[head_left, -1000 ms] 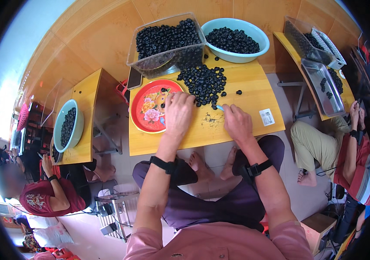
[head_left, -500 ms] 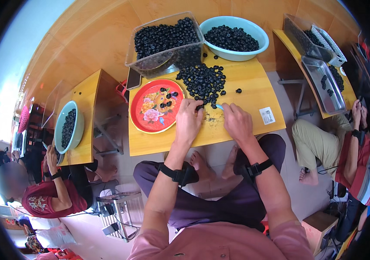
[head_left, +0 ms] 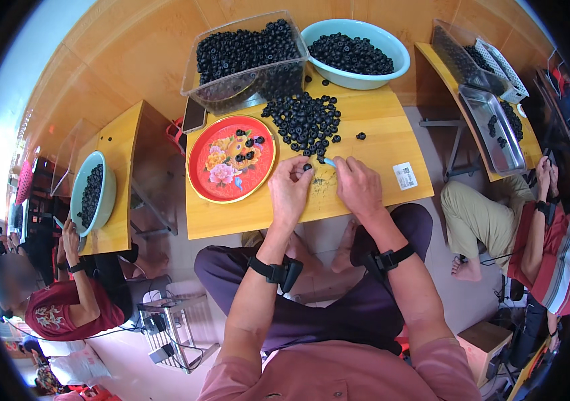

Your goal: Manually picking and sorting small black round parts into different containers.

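Observation:
Between the thumb and fingertips of my left hand (head_left: pixel 290 186) is a small round black part (head_left: pixel 307 167), rubber-like in look. My right hand (head_left: pixel 359 186) is closed around a slim tool with a light blue end (head_left: pixel 329 162), whose tip points toward that part; its kind I cannot make out. Just beyond both hands lies a loose pile of the same black parts (head_left: pixel 303 120), some showing a hole. To the left of my left hand, a red flowered tray (head_left: pixel 199 175) with a gold rim holds several of them.
At the table's (head_left: pixel 338 208) far side stand a clear bin (head_left: pixel 245 93) and a light blue basin (head_left: pixel 358 81), both filled with black parts. A white label (head_left: pixel 405 176) lies at the right. Co-workers sit at side tables, left (head_left: pixel 124 167) and right (head_left: pixel 498 175), with similar containers.
My left hand has lifted slightly off the table, and the black part now shows in its pinch. The view has shifted a little, moving the whole scene left.

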A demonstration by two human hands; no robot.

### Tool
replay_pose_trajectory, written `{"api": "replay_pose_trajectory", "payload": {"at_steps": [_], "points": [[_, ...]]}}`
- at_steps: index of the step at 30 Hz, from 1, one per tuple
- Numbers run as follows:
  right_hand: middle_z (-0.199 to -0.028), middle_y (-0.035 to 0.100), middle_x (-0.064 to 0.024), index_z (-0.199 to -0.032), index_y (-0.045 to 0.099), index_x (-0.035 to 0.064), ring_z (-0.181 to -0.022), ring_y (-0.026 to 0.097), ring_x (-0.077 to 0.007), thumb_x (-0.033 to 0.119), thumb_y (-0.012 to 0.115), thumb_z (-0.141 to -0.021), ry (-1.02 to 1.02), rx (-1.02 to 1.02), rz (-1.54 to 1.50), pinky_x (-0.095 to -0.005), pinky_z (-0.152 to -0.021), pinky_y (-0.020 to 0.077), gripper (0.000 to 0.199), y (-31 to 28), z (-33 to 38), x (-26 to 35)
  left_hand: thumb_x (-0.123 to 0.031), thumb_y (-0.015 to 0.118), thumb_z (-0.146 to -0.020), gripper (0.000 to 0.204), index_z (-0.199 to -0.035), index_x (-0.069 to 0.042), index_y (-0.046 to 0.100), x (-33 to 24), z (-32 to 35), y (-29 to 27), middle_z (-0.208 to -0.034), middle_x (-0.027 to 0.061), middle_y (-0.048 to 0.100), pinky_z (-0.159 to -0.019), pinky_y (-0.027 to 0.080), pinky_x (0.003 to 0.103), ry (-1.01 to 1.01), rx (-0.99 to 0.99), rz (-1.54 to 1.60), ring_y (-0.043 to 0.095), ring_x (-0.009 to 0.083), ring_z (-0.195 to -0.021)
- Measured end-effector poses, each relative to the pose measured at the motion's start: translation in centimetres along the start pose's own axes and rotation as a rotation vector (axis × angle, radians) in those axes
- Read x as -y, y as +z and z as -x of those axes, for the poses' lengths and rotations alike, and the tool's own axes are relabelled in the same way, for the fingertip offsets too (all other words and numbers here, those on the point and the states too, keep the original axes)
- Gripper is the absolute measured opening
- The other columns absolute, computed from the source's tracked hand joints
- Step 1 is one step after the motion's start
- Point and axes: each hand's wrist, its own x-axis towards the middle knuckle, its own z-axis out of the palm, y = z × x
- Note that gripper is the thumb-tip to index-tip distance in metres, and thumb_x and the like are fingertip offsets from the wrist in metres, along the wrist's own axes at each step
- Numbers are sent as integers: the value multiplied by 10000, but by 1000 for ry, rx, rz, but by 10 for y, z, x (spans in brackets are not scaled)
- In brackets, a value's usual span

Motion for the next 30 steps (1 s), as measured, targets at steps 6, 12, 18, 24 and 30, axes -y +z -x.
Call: {"api": "replay_pose_trajectory", "payload": {"at_steps": [6,12,18,24,30], "points": [[-788,590,-77,-1028,667,71,-741,661,-260,76,634,-850,-85,6,-69,-402,-606,546,181,-1,0,-1,-7,787,-849,304,-1134,38,695,0,-1,3,-912,59,717,-736,554,256,-11,19,26,654,99,-771],[-777,586,-74,-1029,692,60,-729,656,-255,86,642,-863,-128,23,-93,-394,-594,542,175,-4,0,1,8,776,-837,302,-1128,31,694,1,-1,4,-918,78,718,-722,559,265,6,30,29,668,113,-765],[-778,586,-76,-1050,697,48,-731,656,-254,84,643,-862,-132,36,-98,-393,-597,541,199,-6,-1,2,22,769,-828,303,-1121,22,691,3,-1,4,-918,91,719,-704,560,272,34,31,30,677,124,-756],[-780,586,-74,-1056,697,48,-735,656,-253,81,644,-855,-133,29,-95,-392,-599,540,211,-4,0,2,45,768,-828,340,-1154,26,674,2,-2,3,-908,64,709,-723,559,260,-12,65,66,669,106,-776],[-793,596,-78,-1061,684,67,-755,669,-260,68,633,-842,-86,39,-63,-400,-609,549,224,0,1,-2,48,772,-828,350,-1160,13,666,9,-1,2,-894,55,707,-710,555,253,-61,25,199,663,98,-763]]}}
